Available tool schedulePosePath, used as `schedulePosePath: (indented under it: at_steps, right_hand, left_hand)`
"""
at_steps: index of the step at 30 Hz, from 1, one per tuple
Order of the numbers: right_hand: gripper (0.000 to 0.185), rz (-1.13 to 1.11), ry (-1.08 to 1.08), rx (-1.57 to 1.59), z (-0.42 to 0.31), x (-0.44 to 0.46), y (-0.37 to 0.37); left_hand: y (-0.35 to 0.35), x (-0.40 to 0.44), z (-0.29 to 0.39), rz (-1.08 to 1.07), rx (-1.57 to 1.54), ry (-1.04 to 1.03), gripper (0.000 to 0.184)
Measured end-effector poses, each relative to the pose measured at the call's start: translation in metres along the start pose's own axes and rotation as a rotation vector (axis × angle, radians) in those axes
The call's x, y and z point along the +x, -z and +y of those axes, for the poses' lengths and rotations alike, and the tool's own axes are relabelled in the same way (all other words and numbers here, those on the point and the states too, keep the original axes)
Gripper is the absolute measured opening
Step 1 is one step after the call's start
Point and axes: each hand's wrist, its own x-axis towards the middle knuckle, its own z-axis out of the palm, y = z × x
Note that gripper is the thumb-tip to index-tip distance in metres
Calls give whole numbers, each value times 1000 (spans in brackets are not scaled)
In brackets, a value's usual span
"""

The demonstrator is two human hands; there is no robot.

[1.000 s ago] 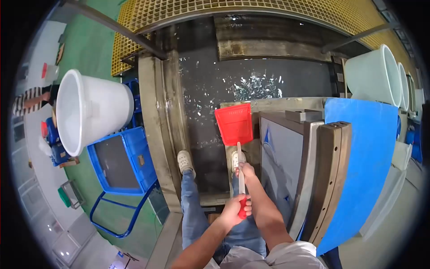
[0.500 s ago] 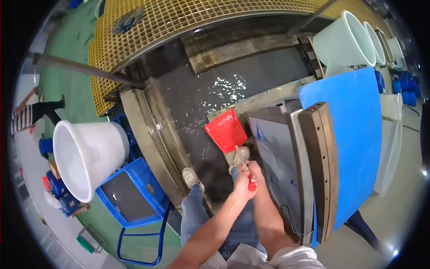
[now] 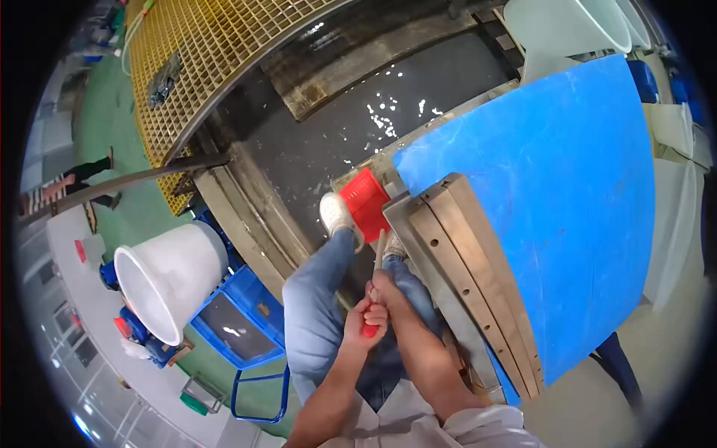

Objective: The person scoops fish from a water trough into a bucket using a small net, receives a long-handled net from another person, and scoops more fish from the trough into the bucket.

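Observation:
A red shovel [image 3: 364, 200] with a broad, ridged blade and a pale shaft is held in front of my legs. Its blade is low over the wet, dark channel floor, beside my shoe; whether it touches the floor I cannot tell. My left hand [image 3: 361, 322] is closed around the red grip at the near end. Further up, my right hand [image 3: 383, 287] wraps the shaft. Part of the blade's right side is cut off from view by the metal frame edge.
Right of me stands a blue sheet [image 3: 530, 172] beside a thick drilled bar [image 3: 478, 276]. On the left are a white tub [image 3: 175, 265] and a blue crate cart [image 3: 243, 317]. Yellow grating [image 3: 231, 52] spans above the channel. Another person [image 3: 82, 179] is at far left.
My left leg has risen and its shoe is now further forward, beside the blade. Both hands, still gripping the shovel, have shifted left in view. The blue sheet now covers more of the view.

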Motion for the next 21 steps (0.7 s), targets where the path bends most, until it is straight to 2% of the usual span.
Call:
schedulePosePath:
  at_steps: [1,3,4,7,8,10,13,14,16,18,19,21]
  right_hand:
    - [27,-33,-16,-35,-3,-4,1]
    - [35,-66,11,-130,-8,-17,7]
    - [33,11,92,-234,-9,-24,8]
    - [35,-48,85,-208,-11,-31,21]
    - [37,-117,19,-108,-8,-22,26]
    - [45,-268,-114,40,-3,-4,35]
    - [45,-443,-154,221,7,2,59]
    - [45,-597,-176,309,20,23,76]
    - [43,-582,-181,237,7,11,82]
    - [40,-151,-161,-18,-20,-18,60]
    - [38,-75,-152,-39,-30,-29,47]
    - [39,-67,-199,-80,-31,-28,22]
  left_hand:
    - [1,1,1,8,-1,-14,27]
    - [11,9,6,-30,109,88,26]
    - [12,13,5,94,214,43,25]
    - [18,18,0,210,429,75,24]
    - [20,20,-3,234,482,85,24]
    - [12,25,-8,431,623,40,22]
    - [25,39,-19,689,926,-54,20]
    - [26,48,-20,684,922,-69,20]
    - [34,50,-42,732,1451,-170,21]
    - [18,49,-42,649,947,-108,19]
    - [12,44,-33,485,804,-73,17]
    - [14,31,0,129,291,70,21]
